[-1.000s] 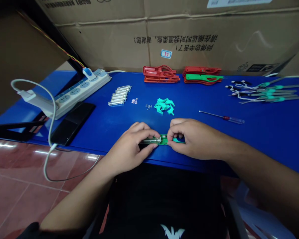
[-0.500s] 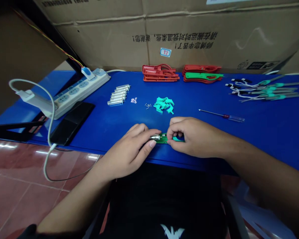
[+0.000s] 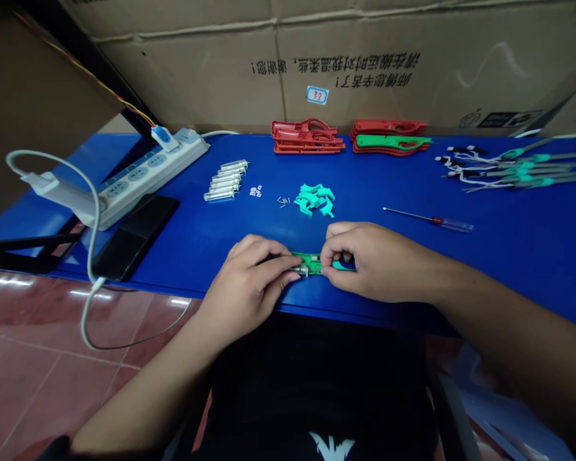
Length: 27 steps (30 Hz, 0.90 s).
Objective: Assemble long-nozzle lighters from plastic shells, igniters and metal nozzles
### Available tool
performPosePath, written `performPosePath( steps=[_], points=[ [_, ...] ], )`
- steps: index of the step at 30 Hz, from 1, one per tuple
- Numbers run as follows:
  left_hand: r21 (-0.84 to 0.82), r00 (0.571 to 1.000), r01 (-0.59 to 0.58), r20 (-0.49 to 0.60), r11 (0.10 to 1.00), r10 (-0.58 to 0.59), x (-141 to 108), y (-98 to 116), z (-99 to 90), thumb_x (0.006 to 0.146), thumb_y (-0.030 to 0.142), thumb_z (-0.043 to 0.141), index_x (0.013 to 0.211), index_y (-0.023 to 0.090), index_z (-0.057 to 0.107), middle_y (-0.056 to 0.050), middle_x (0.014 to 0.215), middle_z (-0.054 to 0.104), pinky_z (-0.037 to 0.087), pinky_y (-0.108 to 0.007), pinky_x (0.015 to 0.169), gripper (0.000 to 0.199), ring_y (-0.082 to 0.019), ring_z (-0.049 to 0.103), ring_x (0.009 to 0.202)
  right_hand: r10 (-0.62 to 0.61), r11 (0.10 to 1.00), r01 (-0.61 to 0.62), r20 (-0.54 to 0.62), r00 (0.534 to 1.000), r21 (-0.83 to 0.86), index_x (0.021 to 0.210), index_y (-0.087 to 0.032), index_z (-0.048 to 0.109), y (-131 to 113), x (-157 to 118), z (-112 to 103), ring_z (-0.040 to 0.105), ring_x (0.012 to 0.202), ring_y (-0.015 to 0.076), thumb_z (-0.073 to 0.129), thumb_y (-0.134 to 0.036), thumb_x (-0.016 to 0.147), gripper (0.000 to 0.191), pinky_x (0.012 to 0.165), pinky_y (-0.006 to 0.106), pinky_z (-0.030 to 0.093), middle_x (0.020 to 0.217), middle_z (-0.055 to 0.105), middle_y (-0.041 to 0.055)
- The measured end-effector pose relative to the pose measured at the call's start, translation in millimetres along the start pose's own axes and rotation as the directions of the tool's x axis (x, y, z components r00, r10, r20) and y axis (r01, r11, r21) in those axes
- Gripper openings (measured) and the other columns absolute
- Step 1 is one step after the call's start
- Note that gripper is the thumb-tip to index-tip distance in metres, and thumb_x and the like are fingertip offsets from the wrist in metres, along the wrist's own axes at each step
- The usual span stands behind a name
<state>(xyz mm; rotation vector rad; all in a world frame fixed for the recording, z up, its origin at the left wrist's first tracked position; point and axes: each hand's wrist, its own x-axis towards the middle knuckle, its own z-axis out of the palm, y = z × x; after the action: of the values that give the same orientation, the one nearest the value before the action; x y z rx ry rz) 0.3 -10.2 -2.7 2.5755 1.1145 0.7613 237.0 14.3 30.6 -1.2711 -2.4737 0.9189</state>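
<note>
"Head view: where does the green shell (image 3: 313, 264) lie?"

"Directly on the near side of the clips (image 3: 314, 200), its long axis running left to right between the hands. Both touch it; neither is nearer."

"State of hands?"

"Left hand (image 3: 242, 278): thumb and fingers pinching a tube (image 3: 304, 271), roughly parallel to the shell, at its near edge. Seating: cannot tell. Right hand (image 3: 379, 262): fingertips pinched on the shell. Screwdriver (image 3: 441, 221): right of the clips."

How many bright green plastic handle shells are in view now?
2. One bright green plastic shell lies on the right-hand stack of red plastic shells; a second green shell is between the left hand and right hand, partly covered. The stack may hide more.
</note>
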Motion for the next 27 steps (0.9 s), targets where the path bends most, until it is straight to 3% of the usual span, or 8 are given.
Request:
performPosePath(
  steps=[22,27],
  points=[
    [-0.1,0.999,0.043,0.001,0.994,-0.043,-1.3,0.2,0.2,0.092,0.022,0.067,0.108,0.018,0.072,-0.006,0.098,0.067,0.048,-0.032,0.083,0.017,-0.017,0.059,0.093,-0.005,1.0,0.005,0.011,1.0,0.017,0.077,-0.022,0.073,2.0,-1.4,-0.5,0.056,0.069,0.0093,0.063,-0.015,0.075,0.013,0.06,0.023,0.041,0.086,0.065,-0.0019],
    [-0.14,0.998,0.057,-0.024,0.989,-0.061,-2.4,-1.4,3.2,0.092,0.021,0.067,0.109,0.018,0.071,-0.005,0.1,0.066,0.048,-0.032,0.085,0.018,-0.017,0.058,0.094,-0.078,0.996,0.072,-0.146,0.986,-0.049,0.08,-0.019,0.073,0.9,12.4,-9.9,0.057,0.071,0.0113,0.065,-0.021,0.081,0.008,0.066,0.025,0.041,0.08,0.065,-0.0001]
  ],
)
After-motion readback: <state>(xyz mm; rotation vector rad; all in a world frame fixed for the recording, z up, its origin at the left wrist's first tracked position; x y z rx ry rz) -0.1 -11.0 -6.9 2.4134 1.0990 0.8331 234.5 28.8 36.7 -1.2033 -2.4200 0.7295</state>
